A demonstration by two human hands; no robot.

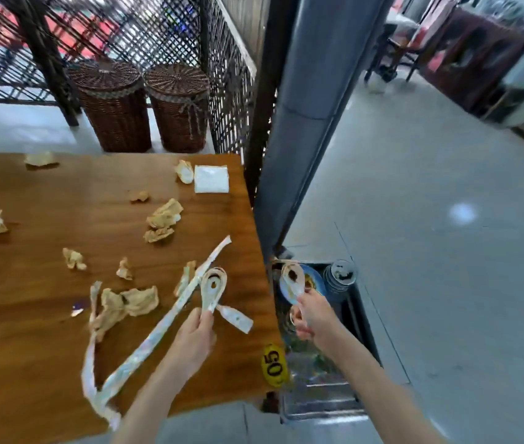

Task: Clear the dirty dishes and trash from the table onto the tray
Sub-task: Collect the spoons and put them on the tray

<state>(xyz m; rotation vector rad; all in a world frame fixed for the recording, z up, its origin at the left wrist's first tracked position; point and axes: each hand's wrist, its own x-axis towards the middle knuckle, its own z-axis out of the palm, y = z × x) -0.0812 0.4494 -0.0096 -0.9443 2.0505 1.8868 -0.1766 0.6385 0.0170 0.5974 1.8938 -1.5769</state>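
Observation:
My left hand (195, 336) holds a white ceramic spoon (214, 286) by its handle just above the wooden table (46, 213), near its right edge. My right hand (313, 317) holds a second dirty spoon (292, 278) over the metal tray (321, 402) that sits low beside the table. In the tray lie a blue plate (316, 280) and a stack of small bowls (339, 277). Several crumpled used napkins (163, 216) and long paper wrapper strips (158, 334) litter the table. A folded white napkin (211, 178) lies at the far right corner.
A yellow tag marked 05 (274, 365) is fixed at the table's near right corner. Two wicker baskets (145, 105) stand behind the table by a lattice screen (228, 75). A grey pillar (305, 123) rises to the right of the table, grey floor beyond it.

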